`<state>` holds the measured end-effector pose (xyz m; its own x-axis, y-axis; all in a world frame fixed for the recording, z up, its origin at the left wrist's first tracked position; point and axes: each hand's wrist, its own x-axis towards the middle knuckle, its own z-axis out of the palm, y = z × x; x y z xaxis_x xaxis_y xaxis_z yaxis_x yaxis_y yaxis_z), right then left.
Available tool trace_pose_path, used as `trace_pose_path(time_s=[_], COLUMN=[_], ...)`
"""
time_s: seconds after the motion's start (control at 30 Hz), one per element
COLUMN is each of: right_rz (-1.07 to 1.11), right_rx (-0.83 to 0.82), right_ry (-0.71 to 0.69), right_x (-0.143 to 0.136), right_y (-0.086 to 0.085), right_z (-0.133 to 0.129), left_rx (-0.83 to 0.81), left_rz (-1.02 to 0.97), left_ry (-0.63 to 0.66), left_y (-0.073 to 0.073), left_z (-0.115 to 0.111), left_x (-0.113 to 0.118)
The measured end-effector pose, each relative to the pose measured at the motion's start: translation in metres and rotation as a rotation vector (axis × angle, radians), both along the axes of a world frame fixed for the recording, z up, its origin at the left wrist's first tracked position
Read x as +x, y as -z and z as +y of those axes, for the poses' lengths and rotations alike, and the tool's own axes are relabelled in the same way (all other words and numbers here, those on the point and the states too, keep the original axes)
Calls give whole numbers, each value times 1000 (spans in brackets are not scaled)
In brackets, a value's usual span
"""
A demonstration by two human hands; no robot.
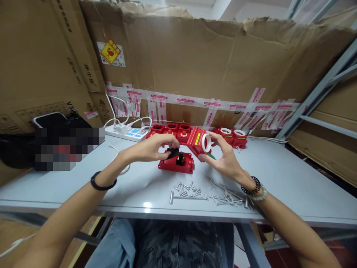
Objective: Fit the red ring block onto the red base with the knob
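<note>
A red plastic base (176,164) lies flat on the grey table (292,178), with a black part standing on it. My left hand (154,147) rests on its far left end, fingers closed on a small black piece (173,152). My right hand (223,158) holds a red cover with a white ring (201,143) tilted on edge just right of the base. Both wrists wear bracelets.
Several red housings (178,131) stand in a row at the back, two with white rings (232,134). Loose screws and metal pins (206,192) lie near the front edge. A white power strip (126,132) sits back left. Cardboard walls (195,63) enclose the table.
</note>
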<state>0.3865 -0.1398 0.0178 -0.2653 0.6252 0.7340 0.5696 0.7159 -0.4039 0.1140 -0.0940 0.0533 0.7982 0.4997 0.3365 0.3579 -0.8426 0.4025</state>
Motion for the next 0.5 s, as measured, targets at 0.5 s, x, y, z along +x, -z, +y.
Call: trace_pose_path(time_s=[0.5], right_rz=[-29], right_rx=[14], right_ry=[-7], right_x=[2], right_y=[-1], right_z=[1], left_rx=[-49], left_rz=[91], left_ry=[73], left_y=[9], left_z=[24], left_x=[31])
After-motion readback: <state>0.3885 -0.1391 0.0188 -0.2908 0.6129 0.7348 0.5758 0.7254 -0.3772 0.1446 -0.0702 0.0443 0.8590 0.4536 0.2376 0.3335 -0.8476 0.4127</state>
